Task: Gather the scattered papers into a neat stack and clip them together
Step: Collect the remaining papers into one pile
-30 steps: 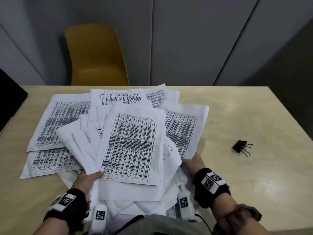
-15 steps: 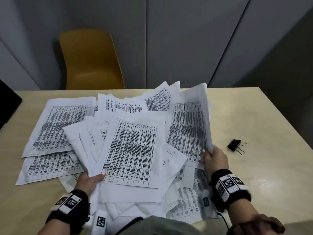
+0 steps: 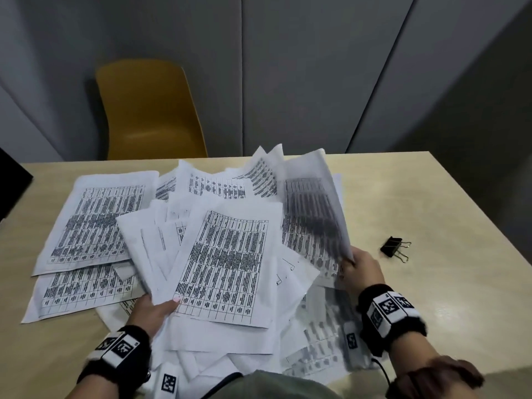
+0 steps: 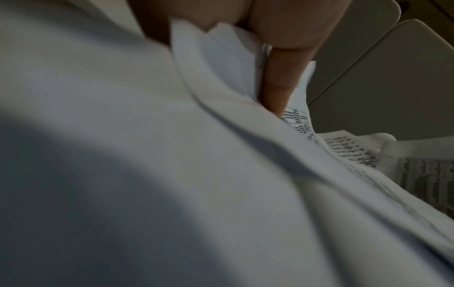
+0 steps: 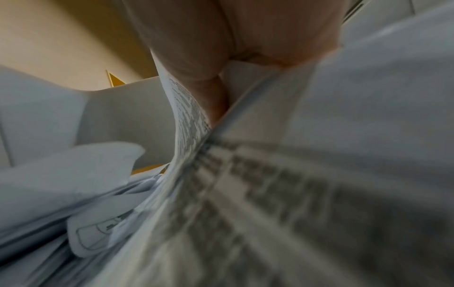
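Several printed sheets of paper (image 3: 227, 263) lie fanned and overlapping across the wooden table (image 3: 431, 283). My left hand (image 3: 155, 309) grips a bundle of them at its near left edge, thumb on top; the left wrist view shows a finger (image 4: 280, 85) between sheets (image 4: 221, 174). My right hand (image 3: 359, 269) pinches the near corner of a raised sheet (image 3: 313, 208) on the pile's right, tilted up and blurred. The right wrist view shows a finger (image 5: 216, 97) pressed against printed paper (image 5: 270, 194). A black binder clip (image 3: 393, 247) lies on the table right of my right hand, untouched.
A yellow chair (image 3: 149, 110) stands behind the table's far edge, before a grey panelled wall. A dark object (image 3: 11, 185) sits at the table's left edge. Two sheets (image 3: 95, 223) lie flat at the left of the pile.
My right hand has moved right and up, lifting the right-hand sheets from flat to tilted. The left hand keeps its hold on the bundle.
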Demonstrator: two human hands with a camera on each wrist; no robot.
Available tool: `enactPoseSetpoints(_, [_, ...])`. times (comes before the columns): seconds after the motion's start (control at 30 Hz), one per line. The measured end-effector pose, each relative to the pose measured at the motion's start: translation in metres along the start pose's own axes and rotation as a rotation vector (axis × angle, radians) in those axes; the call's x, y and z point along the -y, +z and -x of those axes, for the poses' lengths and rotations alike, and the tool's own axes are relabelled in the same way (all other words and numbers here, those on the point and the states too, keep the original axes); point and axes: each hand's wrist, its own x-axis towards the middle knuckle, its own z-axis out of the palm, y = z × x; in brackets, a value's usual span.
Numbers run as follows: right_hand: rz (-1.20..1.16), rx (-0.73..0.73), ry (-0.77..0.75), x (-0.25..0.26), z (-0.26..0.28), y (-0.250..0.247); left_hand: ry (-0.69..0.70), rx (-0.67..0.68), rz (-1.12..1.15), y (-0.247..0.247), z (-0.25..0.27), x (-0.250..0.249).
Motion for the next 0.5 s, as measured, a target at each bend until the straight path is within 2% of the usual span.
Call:
enactPoseSetpoints(0.2, [0.022, -0.333, -0.028, 0.009, -0.006, -0.036, 0.008, -0.047, -0.113, 0.004, 0.0, -0.003])
enactPoseSetpoints(0.37, [0.084, -0.33, -0.106, 0.016, -0.012, -0.044, 0.003, -0.036, -0.107, 0.004, 0.006, -0.009])
enactPoseSetpoints(0.43, [0.037, -0.417, -0.084, 0.019, -0.009, -0.047, 0.002, -0.029, -0.109, 0.004, 0.009, -0.011])
enactPoseSetpoints(0.5, [-0.011, -0.539, -0.142, 0.024, -0.006, -0.053, -0.003, -0.034, -0.104, 0.004, 0.008, -0.011])
